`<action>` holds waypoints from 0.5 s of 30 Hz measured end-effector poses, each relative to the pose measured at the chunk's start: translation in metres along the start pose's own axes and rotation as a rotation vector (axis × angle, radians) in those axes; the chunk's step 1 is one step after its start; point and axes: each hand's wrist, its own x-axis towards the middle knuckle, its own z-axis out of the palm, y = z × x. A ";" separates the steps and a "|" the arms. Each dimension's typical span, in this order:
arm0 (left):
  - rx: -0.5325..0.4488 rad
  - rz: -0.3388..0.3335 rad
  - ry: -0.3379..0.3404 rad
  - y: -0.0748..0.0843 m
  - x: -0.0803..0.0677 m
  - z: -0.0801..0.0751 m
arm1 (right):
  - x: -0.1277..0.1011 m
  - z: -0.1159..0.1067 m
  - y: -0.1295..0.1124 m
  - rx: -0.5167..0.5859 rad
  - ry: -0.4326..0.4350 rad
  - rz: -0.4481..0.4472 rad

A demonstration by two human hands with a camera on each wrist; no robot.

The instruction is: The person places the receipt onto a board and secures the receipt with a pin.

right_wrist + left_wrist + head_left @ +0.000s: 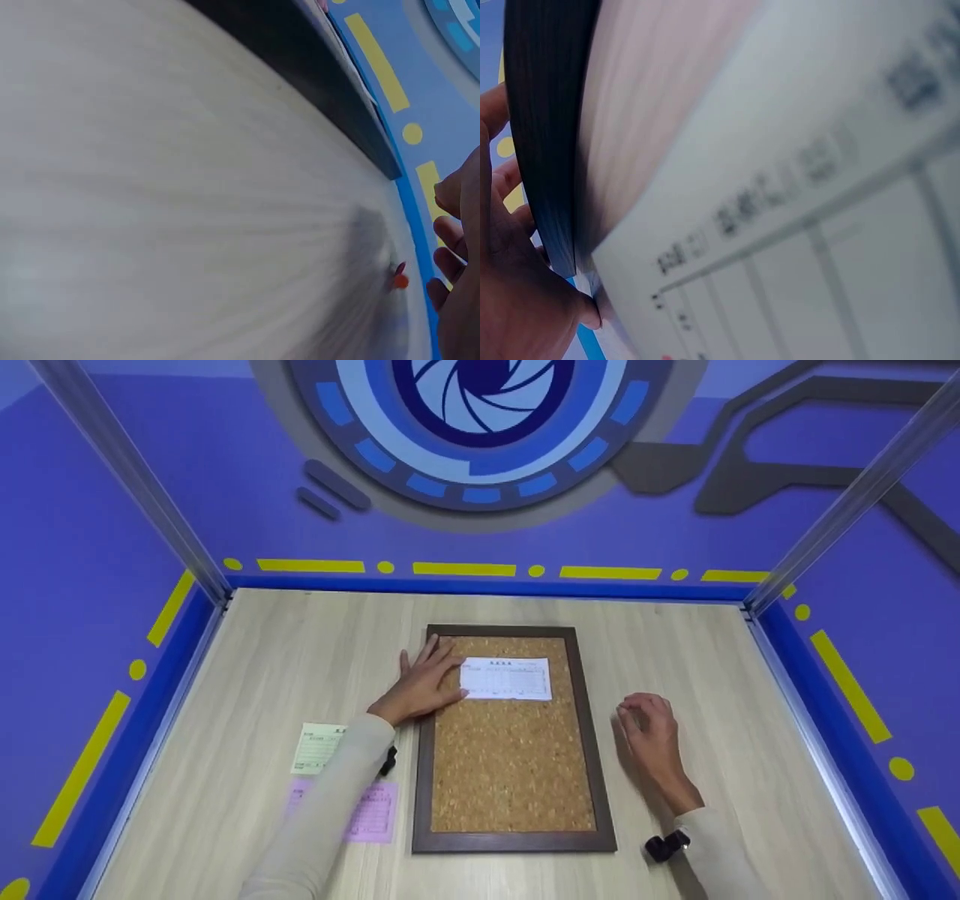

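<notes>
White form (506, 678) lies flat on upper part of cork board (510, 765), board centred on desk (300, 660). Left hand (422, 684) flat, fingers straight, pressing form's left edge. Right hand (651, 729) on desk just right of board frame, fingers loosely curled; small orange pin (400, 280) near fingertips. Green slip (315, 746) and pink slip (375, 814) left of board.

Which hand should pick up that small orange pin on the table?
Right. The right hand hovers free beside the orange pin, while the left hand presses the white slip against the cork board.
</notes>
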 end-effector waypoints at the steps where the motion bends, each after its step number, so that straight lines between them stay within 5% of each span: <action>1: 0.001 0.001 0.000 0.000 0.000 -0.001 | 0.003 0.001 -0.002 0.002 0.001 -0.016; 15: -0.004 -0.001 0.001 -0.001 0.000 -0.001 | 0.031 0.015 -0.024 0.044 -0.056 -0.062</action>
